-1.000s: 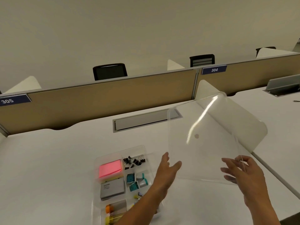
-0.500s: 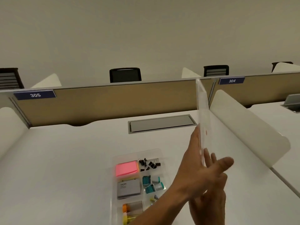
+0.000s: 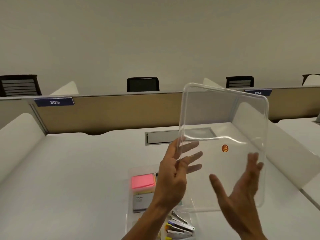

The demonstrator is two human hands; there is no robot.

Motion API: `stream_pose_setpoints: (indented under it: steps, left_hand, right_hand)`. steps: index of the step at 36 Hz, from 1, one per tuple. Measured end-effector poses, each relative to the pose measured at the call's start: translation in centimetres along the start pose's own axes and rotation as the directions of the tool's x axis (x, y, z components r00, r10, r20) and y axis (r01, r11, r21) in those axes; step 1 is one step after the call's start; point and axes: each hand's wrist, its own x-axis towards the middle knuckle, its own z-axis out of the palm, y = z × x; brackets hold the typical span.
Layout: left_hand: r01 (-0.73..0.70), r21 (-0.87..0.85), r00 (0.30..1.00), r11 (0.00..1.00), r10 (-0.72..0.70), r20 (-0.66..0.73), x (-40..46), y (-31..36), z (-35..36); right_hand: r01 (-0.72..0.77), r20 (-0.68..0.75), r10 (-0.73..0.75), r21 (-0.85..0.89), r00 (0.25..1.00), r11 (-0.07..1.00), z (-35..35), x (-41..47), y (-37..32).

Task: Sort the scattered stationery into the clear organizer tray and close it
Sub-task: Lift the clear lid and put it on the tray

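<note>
I hold the clear lid (image 3: 225,118) up in the air, tilted with its broad face toward me; a small orange sticker (image 3: 224,148) sits near its middle. My left hand (image 3: 173,177) grips its left edge, thumb in front and fingers behind. My right hand (image 3: 242,193) supports the lower right part, with spread fingers showing through the plastic. Below on the desk lies the clear organizer tray (image 3: 129,187), uncovered. It holds pink sticky notes (image 3: 142,181), a grey box (image 3: 140,201) and small staplers (image 3: 178,226). My left forearm hides part of the tray.
A grey cable hatch (image 3: 161,137) is set into the white desk behind the lid. White side dividers stand at the right (image 3: 277,144) and left (image 3: 17,135). A tan partition (image 3: 112,115) with black chairs behind it closes the far edge.
The lid has turned from edge-on to flat-faced toward me. My hands, pressed together on it before, now sit apart at its left edge and lower right.
</note>
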Motion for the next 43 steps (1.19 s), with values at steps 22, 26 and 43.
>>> stream_pose_setpoints:
  steps: [22,26,43]
  left_hand:
    - [0.245,0.143,0.915,0.959,-0.180,-0.362,-3.4,-8.7,-10.1]
    - [0.339,0.167,0.897,0.926,-0.265,-0.352,-4.4,-10.5,-10.9]
    - [0.574,0.272,0.792,0.772,-0.440,-0.423,-8.0,-16.8,-12.3]
  right_hand:
    - [-0.156,0.304,0.173,-0.078,0.937,0.985,3.0,0.2,11.8]
    - [-0.166,0.354,0.204,-0.133,0.913,0.977,4.4,-0.2,13.2]
    - [-0.290,0.483,0.356,-0.209,0.800,0.934,8.6,-3.7,16.9]
